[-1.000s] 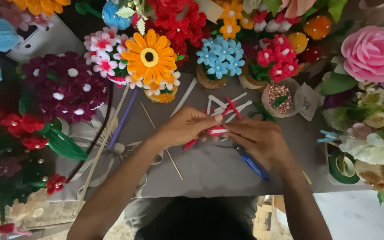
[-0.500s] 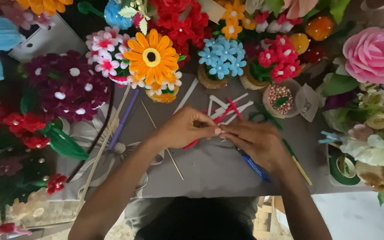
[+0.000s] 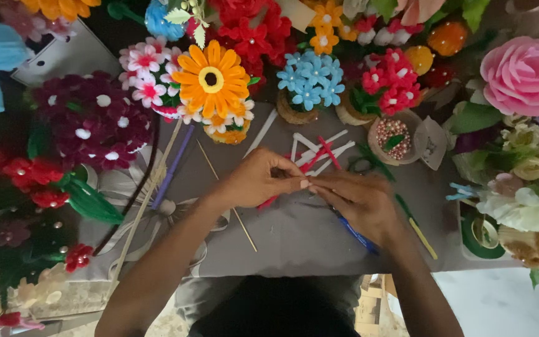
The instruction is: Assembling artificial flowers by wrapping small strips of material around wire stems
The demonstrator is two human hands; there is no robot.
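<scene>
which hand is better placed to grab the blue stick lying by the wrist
Probably right. The blue stick pokes out just beneath the right hand; the left hand is across the table and pinching the red strip.

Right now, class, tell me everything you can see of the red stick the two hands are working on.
The red stick is thin, straight and looks fuzzy, like a pipe cleaner. It lies slanted over the grey cloth, its upper end among white sticks, its lower end poking out below the left hand. Its middle is hidden where the left hand and right hand meet and pinch it with their fingertips. A second red piece crosses it near the top. Whether it is bent under the fingers cannot be told.
</scene>
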